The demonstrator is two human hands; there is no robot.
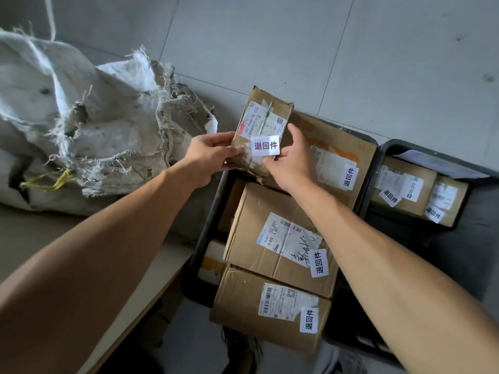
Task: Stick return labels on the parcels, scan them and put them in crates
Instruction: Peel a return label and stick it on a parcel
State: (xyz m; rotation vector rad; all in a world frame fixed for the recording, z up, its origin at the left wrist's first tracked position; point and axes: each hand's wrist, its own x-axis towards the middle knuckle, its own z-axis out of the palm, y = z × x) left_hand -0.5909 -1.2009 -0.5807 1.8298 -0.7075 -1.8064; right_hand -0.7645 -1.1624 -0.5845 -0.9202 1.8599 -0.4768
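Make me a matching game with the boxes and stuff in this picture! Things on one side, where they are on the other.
Things:
1. Small crumpled cardboard parcel
2. Torn white woven sack
3. Large brown box with handwriting on its label
4. White return sticker on the held parcel

Places:
A. Lying on the floor at the left
B. Under the right hand's thumb
C. Held up between both hands
D. Inside the nearer black crate

Pairs: 1-C, 2-A, 3-D, 4-B

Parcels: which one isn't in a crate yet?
The crumpled parcel held up in both hands, left hand and right hand, with the return label on its near end. The other labelled parcels lie in the two black crates.
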